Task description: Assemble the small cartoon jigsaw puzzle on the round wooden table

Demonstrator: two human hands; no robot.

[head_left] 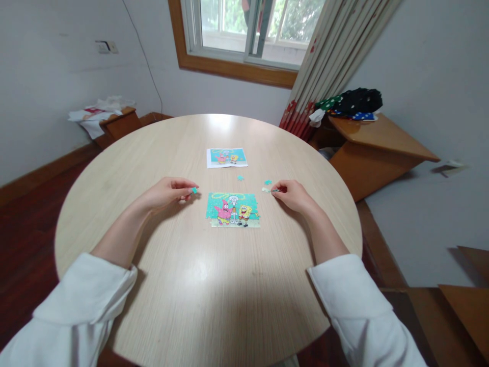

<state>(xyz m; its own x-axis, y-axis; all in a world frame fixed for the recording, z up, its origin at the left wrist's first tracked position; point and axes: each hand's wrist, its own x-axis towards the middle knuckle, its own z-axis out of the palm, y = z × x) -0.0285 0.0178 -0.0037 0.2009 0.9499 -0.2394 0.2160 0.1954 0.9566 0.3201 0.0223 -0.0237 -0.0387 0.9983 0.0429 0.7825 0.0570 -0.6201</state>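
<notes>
A teal jigsaw puzzle piece is pinched between the thumb and fingertips of my left hand, just left of the puzzle. The mostly assembled jigsaw puzzle, with pink, pale and yellow cartoon figures on teal, lies flat; its lower left corner has a gap. My right hand is closed at the puzzle's upper right, pinching a thin piece seen nearly edge-on. A pale loose piece lies by its fingertips, and a teal piece sits just behind. Another teal piece rests above the puzzle.
A printed reference picture lies beyond the puzzle on the round wooden table. Behind are a window and a curtain. Wooden furniture with dark and patterned cloths stands at right; white cloths lie at left.
</notes>
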